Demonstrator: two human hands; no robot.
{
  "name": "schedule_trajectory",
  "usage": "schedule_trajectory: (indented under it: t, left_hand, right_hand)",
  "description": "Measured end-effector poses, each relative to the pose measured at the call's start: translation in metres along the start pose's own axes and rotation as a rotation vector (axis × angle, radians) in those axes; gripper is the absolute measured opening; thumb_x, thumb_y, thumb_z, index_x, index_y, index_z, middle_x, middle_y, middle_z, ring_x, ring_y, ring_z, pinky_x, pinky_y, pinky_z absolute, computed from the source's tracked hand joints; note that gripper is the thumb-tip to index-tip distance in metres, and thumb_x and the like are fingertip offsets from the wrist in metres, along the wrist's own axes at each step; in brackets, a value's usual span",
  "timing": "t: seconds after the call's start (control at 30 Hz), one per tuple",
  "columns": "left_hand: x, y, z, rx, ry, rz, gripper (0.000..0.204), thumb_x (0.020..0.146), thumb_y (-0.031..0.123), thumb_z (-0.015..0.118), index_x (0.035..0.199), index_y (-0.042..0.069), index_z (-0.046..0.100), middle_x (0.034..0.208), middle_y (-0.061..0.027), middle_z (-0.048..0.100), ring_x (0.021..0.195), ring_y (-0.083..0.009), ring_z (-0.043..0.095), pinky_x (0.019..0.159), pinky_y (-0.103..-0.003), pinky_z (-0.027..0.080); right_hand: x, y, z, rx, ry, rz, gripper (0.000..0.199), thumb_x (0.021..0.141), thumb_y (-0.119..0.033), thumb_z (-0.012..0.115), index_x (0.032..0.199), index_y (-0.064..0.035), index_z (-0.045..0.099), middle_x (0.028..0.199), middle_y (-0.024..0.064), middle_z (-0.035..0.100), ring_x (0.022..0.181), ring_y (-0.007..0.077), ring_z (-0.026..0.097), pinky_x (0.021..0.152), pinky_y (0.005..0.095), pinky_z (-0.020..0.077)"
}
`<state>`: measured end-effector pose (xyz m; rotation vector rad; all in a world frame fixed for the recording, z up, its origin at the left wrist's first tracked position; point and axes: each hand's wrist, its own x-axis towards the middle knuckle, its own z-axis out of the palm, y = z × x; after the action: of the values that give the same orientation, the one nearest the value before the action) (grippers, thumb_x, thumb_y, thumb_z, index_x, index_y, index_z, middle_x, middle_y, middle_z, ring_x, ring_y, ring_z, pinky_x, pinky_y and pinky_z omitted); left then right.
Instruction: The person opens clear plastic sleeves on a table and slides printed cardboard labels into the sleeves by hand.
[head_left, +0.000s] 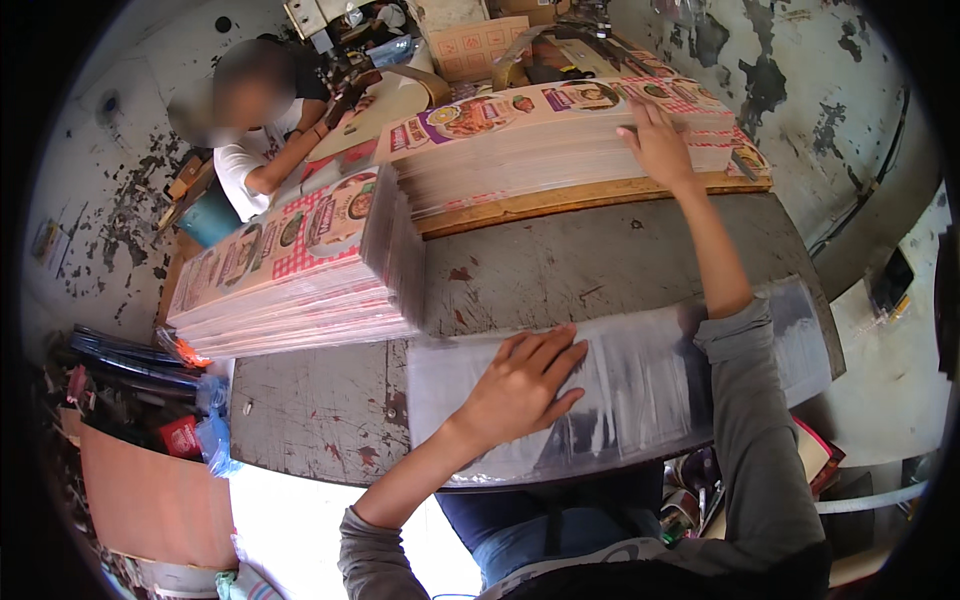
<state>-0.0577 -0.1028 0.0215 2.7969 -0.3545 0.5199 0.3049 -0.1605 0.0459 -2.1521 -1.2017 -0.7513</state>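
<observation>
My left hand [525, 385] lies with fingers spread on a stack of clear plastic sleeves [640, 385] along the table's near edge. Reaching across the table, my right hand [660, 145] rests at the right part of a long, tall stack of printed cardboard sheets [550, 155], fingers stretched over its top edge. Food pictures and red checks cover the top sheet. A second stack of printed sheets [300, 260], with shiny plastic showing at its edges, stands to the left. I cannot make out anything gripped in either hand.
A worn grey table [560, 255] carries the stacks; a wooden board [590, 195] lies under the long one. Across the table at left, another person [245, 170] works. Black tubing-like bundles [135, 360] and a brown panel [155, 495] are at lower left. A phone [890, 280] lies at right.
</observation>
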Motion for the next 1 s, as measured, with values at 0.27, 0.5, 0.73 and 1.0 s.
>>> schedule_trajectory:
  t: [0.27, 0.5, 0.73, 1.0]
  left_hand:
    - [0.003, -0.003, -0.004, -0.057, -0.095, -0.024, 0.045, 0.077, 0.026, 0.067, 0.119, 0.014, 0.054, 0.118, -0.0129, 0.045, 0.106, -0.0273, 0.045, 0.084, -0.04, 0.036]
    - [-0.004, 0.004, -0.003, -0.041, -0.024, -0.02, 0.037, 0.076, 0.022, 0.068, 0.112, 0.017, 0.059, 0.119, -0.0085, 0.049, 0.102, -0.0244, 0.047, 0.081, -0.04, 0.035]
    - [-0.003, 0.006, -0.001, -0.026, -0.018, -0.053, 0.037, 0.075, 0.02, 0.068, 0.111, 0.017, 0.058, 0.121, -0.0085, 0.049, 0.104, -0.0238, 0.048, 0.082, -0.039, 0.035]
    - [-0.009, 0.006, -0.002, -0.036, -0.062, -0.067, 0.042, 0.08, 0.021, 0.065, 0.12, 0.016, 0.052, 0.127, -0.015, 0.042, 0.115, -0.03, 0.045, 0.095, -0.051, 0.033]
  right_hand:
    - [-0.004, -0.019, -0.005, -0.451, 0.147, 0.05, 0.039, 0.079, -0.033, 0.061, 0.107, -0.0072, 0.052, 0.107, 0.0037, 0.052, 0.105, 0.0192, 0.046, 0.082, 0.0484, 0.0353]
    - [0.004, -0.024, -0.008, -0.479, 0.108, 0.071, 0.042, 0.078, -0.036, 0.061, 0.107, -0.0057, 0.053, 0.107, 0.0064, 0.052, 0.104, 0.0216, 0.048, 0.084, 0.0501, 0.0354]
    - [0.006, 0.012, 0.024, -0.363, 0.241, -0.102, 0.052, 0.08, -0.051, 0.054, 0.109, -0.0072, 0.054, 0.116, 0.0083, 0.054, 0.112, 0.0242, 0.047, 0.095, 0.0488, 0.0297]
    - [0.008, -0.025, -0.005, -0.219, 0.083, 0.082, 0.051, 0.07, -0.044, 0.067, 0.104, -0.007, 0.057, 0.108, 0.0012, 0.058, 0.106, 0.0216, 0.05, 0.09, 0.0415, 0.0314]
